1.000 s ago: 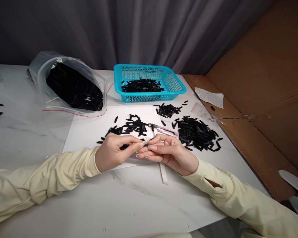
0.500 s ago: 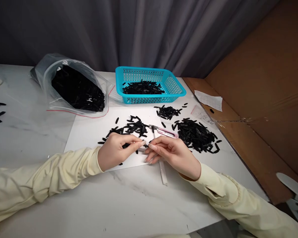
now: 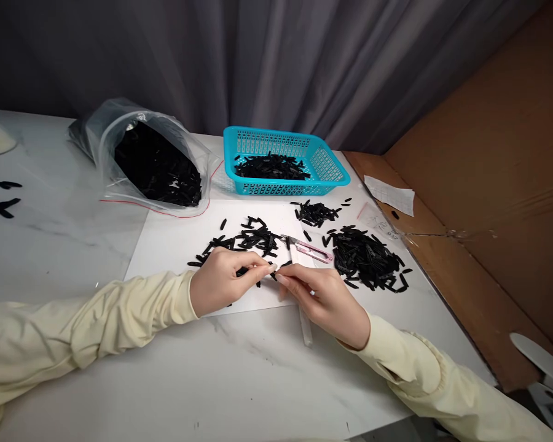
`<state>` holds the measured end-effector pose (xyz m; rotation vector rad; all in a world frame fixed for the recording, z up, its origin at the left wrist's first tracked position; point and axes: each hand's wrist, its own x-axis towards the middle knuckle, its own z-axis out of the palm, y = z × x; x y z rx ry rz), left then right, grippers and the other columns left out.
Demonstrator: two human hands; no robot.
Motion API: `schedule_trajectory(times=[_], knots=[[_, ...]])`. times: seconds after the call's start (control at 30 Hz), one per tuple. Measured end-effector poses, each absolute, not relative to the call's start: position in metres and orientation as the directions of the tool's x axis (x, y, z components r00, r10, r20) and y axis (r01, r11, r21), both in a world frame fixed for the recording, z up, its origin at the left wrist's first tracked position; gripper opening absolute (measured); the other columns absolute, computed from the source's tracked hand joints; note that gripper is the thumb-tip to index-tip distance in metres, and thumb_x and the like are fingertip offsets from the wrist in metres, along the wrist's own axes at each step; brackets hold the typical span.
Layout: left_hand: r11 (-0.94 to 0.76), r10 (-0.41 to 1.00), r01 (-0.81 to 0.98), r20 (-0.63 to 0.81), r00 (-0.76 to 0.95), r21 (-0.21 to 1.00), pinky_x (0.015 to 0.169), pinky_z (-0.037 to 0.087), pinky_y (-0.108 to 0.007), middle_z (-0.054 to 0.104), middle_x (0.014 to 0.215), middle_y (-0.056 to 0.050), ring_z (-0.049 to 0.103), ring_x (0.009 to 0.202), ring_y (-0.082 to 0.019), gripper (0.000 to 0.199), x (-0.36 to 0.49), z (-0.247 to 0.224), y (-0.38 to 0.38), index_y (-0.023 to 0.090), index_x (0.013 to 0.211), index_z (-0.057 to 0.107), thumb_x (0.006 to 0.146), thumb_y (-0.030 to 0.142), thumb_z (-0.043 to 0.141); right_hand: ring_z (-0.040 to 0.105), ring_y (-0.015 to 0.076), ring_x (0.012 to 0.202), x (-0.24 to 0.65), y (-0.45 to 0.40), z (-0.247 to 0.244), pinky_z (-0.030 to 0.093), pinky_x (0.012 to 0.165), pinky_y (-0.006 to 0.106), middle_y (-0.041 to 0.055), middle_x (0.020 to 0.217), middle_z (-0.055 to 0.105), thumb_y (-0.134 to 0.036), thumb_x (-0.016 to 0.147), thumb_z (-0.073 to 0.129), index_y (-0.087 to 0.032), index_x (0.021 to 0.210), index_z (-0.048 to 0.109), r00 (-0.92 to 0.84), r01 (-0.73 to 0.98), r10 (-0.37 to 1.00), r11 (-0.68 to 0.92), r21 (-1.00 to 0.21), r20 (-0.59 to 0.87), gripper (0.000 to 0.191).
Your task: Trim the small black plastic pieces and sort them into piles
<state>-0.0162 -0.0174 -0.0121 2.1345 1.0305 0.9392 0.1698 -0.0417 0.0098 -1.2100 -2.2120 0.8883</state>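
Thumb and index finger of my left hand [image 3: 230, 279] are pinched together over the white sheet [image 3: 150, 245]; whatever they hold is too small to make out. My right hand [image 3: 325, 298] faces it, fingertips closed at a small black piece [image 3: 273, 276]. The two sets of fingertips nearly meet. Behind them lie scattered black pieces [image 3: 260, 236] on the sheet. Pink-handled snips [image 3: 313, 250] rest just beyond my right hand, across a pale strip [image 3: 306, 328] that runs partly beneath it.
A blue basket [image 3: 290, 186] holding black pieces stands at the back. Left of it, an open clear bag [image 3: 105, 166] is full of them. A large black pile [image 3: 368, 258] and a smaller one [image 3: 316, 213] lie to the right, near a cardboard wall [image 3: 488, 184].
The whole view has shifted slightly, so most things appear a little further right. My right hand's lower fingers, spread before, are now tucked mostly out of sight.
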Motion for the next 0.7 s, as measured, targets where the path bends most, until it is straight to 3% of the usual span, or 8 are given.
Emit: schedule_trajectory(times=[0.27, 0.7], knots=[[-0.538, 0.822, 0.416, 0.348, 0.450, 0.733, 0.051, 0.038, -0.014, 0.066, 0.057, 0.003, 0.052, 0.047, -0.005, 0.019, -0.0152, -0.0118, -0.0174, 0.014, 0.068, 0.067, 0.081, 0.021, 0.054, 0.045, 0.0116, 0.048, 0.1676, -0.0481, 0.0011, 0.034, 0.050, 0.022, 0.0001, 0.058, 0.053, -0.019, 0.090, 0.034, -0.015, 0.092, 0.052, -0.501, 0.628, 0.860, 0.441, -0.642, 0.101, 0.018], [-0.547, 0.819, 0.434, 0.350, 0.454, 0.716, 0.051, 0.038, -0.014, 0.065, 0.057, 0.005, 0.051, 0.047, -0.004, 0.019, -0.0147, -0.0097, -0.0178, 0.015, 0.068, 0.067, 0.081, 0.021, 0.054, 0.043, 0.0084, 0.048, 0.1713, -0.0428, 0.0052, 0.035, 0.052, 0.019, -0.0030, 0.056, 0.052, -0.017, 0.091, 0.036, -0.017, 0.079, 0.049, -0.515, 0.542, 0.856, 0.372, -0.753, 0.052, 0.018]])
